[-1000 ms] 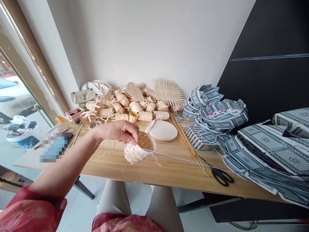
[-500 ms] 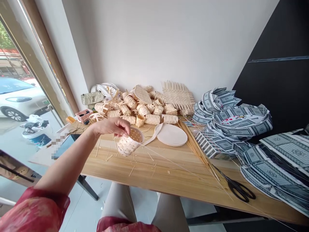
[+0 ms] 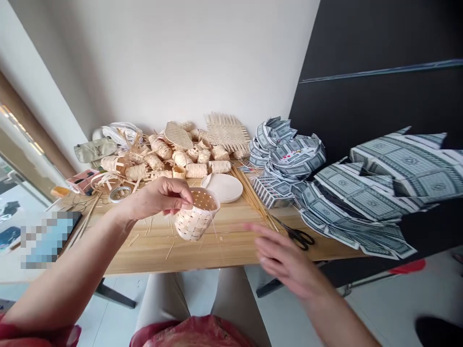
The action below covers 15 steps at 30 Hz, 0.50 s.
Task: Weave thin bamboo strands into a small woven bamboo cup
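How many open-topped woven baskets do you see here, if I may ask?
2: a woven basket in the left hand, and a smaller basket at the front of the woven pile; more may be hidden there.

Bright daylight enters through the tall glass window (image 3: 20, 166) at left, shadows stay soft, and the bare right hand (image 3: 285, 258) shows motion blur; edges bow.

The left hand (image 3: 155, 198) grips a woven basket (image 3: 195, 221); the right hand (image 3: 285, 258) is open near scissors (image 3: 298, 237).
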Each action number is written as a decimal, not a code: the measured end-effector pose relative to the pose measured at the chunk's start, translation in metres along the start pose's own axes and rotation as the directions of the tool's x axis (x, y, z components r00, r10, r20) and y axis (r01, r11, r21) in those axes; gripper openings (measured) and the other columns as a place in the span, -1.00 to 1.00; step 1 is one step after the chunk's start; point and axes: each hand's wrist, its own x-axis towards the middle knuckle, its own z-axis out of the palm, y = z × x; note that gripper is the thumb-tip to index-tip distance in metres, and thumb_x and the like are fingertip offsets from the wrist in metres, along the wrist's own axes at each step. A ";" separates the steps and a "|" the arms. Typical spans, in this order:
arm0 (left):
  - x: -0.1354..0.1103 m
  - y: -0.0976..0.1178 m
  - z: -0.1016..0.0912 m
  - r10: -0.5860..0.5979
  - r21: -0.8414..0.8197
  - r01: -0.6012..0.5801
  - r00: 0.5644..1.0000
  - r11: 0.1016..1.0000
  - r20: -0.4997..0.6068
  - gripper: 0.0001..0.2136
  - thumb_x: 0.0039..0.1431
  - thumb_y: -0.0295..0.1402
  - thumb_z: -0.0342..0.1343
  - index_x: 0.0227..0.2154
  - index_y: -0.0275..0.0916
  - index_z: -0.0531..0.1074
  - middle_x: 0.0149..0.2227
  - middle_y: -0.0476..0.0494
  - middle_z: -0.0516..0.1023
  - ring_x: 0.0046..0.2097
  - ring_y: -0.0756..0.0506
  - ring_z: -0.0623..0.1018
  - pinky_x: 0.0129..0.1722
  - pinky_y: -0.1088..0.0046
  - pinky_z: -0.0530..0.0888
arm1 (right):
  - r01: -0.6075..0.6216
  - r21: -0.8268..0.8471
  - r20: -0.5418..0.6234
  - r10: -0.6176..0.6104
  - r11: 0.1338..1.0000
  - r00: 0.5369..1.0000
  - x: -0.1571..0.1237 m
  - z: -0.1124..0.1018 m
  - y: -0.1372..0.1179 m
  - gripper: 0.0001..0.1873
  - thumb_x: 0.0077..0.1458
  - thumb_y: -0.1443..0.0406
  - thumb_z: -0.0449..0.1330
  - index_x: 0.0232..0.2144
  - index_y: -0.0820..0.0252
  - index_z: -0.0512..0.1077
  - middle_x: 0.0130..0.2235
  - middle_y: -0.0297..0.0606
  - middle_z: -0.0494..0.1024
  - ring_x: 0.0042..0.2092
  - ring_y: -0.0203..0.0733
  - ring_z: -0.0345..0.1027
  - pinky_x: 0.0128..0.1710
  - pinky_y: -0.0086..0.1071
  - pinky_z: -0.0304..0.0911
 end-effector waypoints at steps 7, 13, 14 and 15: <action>0.006 -0.001 0.009 0.031 0.017 -0.031 0.999 0.999 -0.004 -0.85 -0.08 -0.33 0.25 -0.52 -0.34 0.49 -0.56 0.00 0.34 -0.65 0.15 0.31 -0.74 0.71 0.27 | -0.161 0.080 0.321 0.127 0.984 0.938 0.020 0.059 0.016 -0.68 -0.10 0.10 0.30 -0.51 0.23 0.35 -0.69 -0.57 0.01 -0.68 -0.54 -0.31 -0.67 -0.51 -0.41; 0.008 -0.011 0.016 -0.008 -0.027 0.010 0.998 1.000 0.056 -0.84 -0.03 -0.31 0.22 -0.49 -0.33 0.48 -0.56 0.00 0.36 -0.65 0.15 0.30 -0.73 0.72 0.25 | 0.301 -0.122 0.018 -0.301 0.946 0.953 0.008 0.053 -0.004 -0.49 0.04 0.06 0.18 -0.68 0.19 0.03 -0.64 -0.50 -0.07 -0.60 -0.44 -0.25 -0.61 -0.46 -0.26; 0.009 -0.011 0.019 -0.014 -0.042 0.017 0.997 0.999 0.071 -0.84 -0.04 -0.30 0.23 -0.50 -0.33 0.48 -0.56 0.00 0.36 -0.65 0.15 0.30 -0.74 0.72 0.25 | 0.358 -0.206 -0.005 -0.366 0.911 0.930 0.007 0.052 -0.009 -0.48 0.06 0.06 0.16 -0.68 0.18 0.00 -0.63 -0.49 -0.09 -0.58 -0.42 -0.25 -0.60 -0.45 -0.25; 0.010 -0.009 0.022 -0.017 -0.060 0.022 0.996 0.998 0.087 -0.83 -0.06 -0.30 0.24 -0.51 -0.33 0.48 -0.56 0.00 0.36 -0.65 0.15 0.30 -0.74 0.72 0.24 | 0.393 -0.290 -0.002 -0.412 0.872 0.911 0.008 0.052 -0.013 -0.49 0.08 0.06 0.13 -0.67 0.18 0.00 -0.62 -0.48 -0.08 -0.56 -0.41 -0.22 -0.59 -0.45 -0.22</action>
